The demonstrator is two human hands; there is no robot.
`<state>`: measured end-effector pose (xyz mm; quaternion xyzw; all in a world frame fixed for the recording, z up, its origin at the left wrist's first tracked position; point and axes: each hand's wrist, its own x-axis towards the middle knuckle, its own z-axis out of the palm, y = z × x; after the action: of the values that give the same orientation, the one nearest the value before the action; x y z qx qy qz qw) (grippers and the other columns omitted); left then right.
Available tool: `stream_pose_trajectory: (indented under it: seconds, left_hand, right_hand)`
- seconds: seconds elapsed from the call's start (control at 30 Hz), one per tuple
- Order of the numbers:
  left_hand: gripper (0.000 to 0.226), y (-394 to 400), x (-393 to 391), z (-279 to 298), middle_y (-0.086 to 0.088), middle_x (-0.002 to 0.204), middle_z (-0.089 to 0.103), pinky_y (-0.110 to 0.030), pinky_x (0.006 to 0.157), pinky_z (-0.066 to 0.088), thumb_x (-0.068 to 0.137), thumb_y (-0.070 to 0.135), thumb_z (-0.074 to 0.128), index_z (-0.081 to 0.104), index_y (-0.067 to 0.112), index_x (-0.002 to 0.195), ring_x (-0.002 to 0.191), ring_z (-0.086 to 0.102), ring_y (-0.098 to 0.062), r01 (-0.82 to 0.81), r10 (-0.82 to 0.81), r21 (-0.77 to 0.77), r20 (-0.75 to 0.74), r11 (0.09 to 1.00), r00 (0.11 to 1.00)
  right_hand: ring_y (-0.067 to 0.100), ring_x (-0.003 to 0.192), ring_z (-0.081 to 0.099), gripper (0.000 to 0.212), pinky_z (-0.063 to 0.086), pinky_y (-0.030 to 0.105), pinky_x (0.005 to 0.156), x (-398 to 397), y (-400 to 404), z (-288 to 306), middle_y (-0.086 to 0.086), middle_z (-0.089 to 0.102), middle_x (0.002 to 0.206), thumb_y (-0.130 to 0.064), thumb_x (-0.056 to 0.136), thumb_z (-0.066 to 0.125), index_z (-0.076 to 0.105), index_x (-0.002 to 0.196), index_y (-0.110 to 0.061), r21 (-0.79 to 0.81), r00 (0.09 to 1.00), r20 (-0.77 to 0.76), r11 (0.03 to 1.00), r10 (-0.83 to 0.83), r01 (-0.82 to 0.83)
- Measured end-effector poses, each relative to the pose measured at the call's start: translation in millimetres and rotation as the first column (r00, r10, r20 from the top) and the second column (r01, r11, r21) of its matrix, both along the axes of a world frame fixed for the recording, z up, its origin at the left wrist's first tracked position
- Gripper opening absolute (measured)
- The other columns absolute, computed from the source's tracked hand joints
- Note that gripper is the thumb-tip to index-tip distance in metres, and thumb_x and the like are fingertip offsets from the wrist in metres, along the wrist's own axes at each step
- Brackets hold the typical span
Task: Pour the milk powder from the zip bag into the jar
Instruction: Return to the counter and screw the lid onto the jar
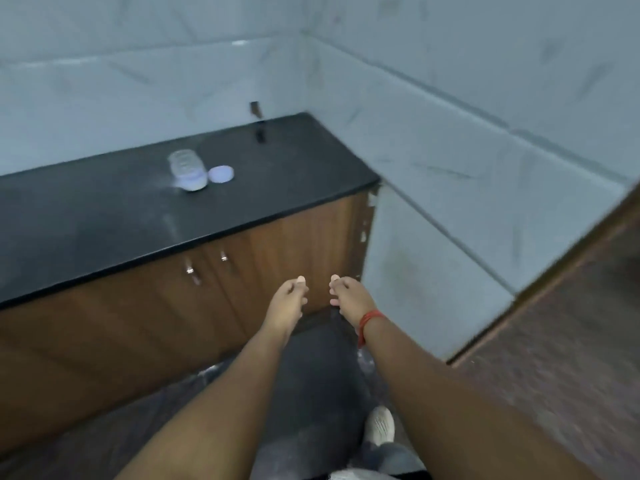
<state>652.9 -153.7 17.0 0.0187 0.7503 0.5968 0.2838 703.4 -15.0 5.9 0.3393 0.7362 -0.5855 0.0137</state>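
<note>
My left hand [289, 299] and right hand [349, 297] hang side by side before the wooden cabinet doors [221, 271], fingers loosely curled, holding nothing. The jar [187, 169] stands uncapped on the black surface [104, 220], well away from both, its lid [221, 174] lying just beside it.

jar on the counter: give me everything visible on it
The jar is a small, clear container with a ribbed wall, plastic by the look, though the frame is blurred. It stands upright on the black countertop, towards the back wall, with its mouth uncovered. A pale layer fills its bottom part; the rest looks empty. Its round white lid lies flat just to its right, close beside it; contact cannot be told. Neither of the hands is near it, and no zip bag shows.
</note>
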Motion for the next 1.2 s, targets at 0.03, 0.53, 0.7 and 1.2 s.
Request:
stream_pose_trajectory:
  seconds: [0.03,0.53,0.7,1.2]
  left_hand:
    - [0.023,-11,-14,-1,0.007,0.118,0.065,-0.044,0.107,0.049,0.107,0.047,0.042,0.059,0.032,0.103,0.114,0.062,-0.016,-0.037,0.037,0.005,0.005,0.999,0.999]
    - [0.026,-65,-277,-1,0.003,0.113,0.066,-0.037,0.095,0.05,0.106,0.046,0.046,0.059,0.024,0.103,0.1,0.064,-0.016,-0.509,0.508,0.01,0.062,0.861,0.859]
    - [0.024,-53,-357,12,0.004,0.102,0.062,-0.031,0.085,0.051,0.105,0.044,0.05,0.058,0.023,0.097,0.093,0.062,-0.014,-0.606,0.606,0.061,0.021,0.793,0.795]
    - [0.075,-85,-526,-10,0.0,0.143,0.051,-0.037,0.111,0.045,0.086,0.035,0.079,0.039,0.019,0.147,0.13,0.052,-0.016,-0.536,0.507,-0.052,-0.26,0.843,0.822]
  right_hand:
    - [0.028,0.098,0.069,0.046,0.051,0.041,0.089,-20,-12,-2,0.008,0.071,0.104,-0.046,0.102,0.041,0.064,0.105,-0.006,-0.003,0.999,0.003,0.999,0.047,-0.047]
    - [0.012,0.086,0.069,0.032,0.054,0.04,0.087,-343,-54,-12,-0.002,0.069,0.101,-0.041,0.103,0.044,0.065,0.102,-0.017,-0.106,0.91,-0.072,0.904,0.408,-0.413]
    - [0.015,0.081,0.067,0.031,0.056,0.044,0.086,-436,-43,-4,-0.001,0.067,0.094,-0.04,0.102,0.047,0.065,0.099,-0.015,-0.113,0.909,-0.079,0.902,0.41,-0.417]
    - [0.025,0.116,0.049,0.031,0.043,0.031,0.095,-600,-45,0,0.003,0.055,0.123,-0.005,0.087,0.053,0.064,0.114,-0.018,0.458,0.888,-0.008,0.791,0.46,-0.406]
